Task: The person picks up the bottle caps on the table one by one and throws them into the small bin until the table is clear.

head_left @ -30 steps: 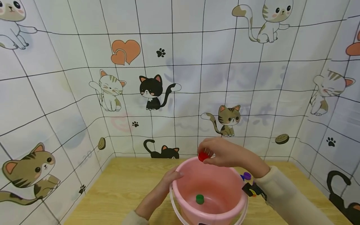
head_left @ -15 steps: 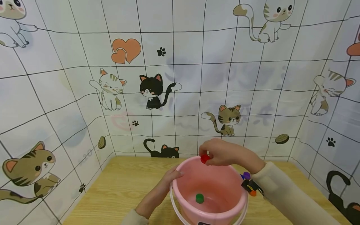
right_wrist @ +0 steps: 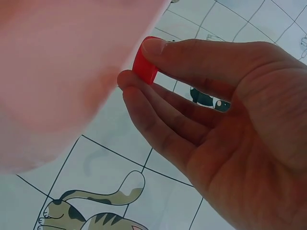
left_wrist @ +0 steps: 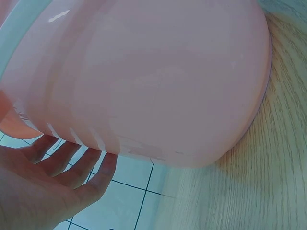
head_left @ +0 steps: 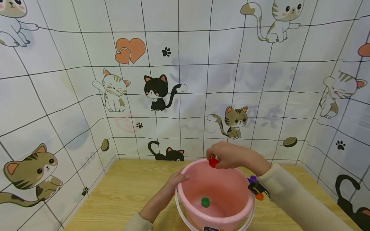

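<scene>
A pink bucket (head_left: 216, 221) with a white handle stands on the wooden table. My left hand (head_left: 170, 187) holds its left rim, the thumb over the edge; in the left wrist view the fingers (left_wrist: 91, 167) press against the outer wall. Between the thumb and fingers of my right hand (head_left: 231, 155) is a red bottle cap (head_left: 213, 162), at the far rim of the bucket. The right wrist view shows the red cap (right_wrist: 146, 62) pinched on edge near the pink wall. On the bucket's floor lies a green bottle cap (head_left: 205, 202).
Right of the bucket are a purple cap (head_left: 253, 178), an orange cap (head_left: 259, 196) and a bit of blue, partly hidden by the black wrist device (head_left: 256, 187). A cat-print cloth (head_left: 190, 80) walls the wooden table (head_left: 130, 189) at the back and sides.
My right hand has shifted slightly right along the far rim, still pinching the red bottle cap. More of the orange cap shows now. The left hand keeps its place on the bucket.
</scene>
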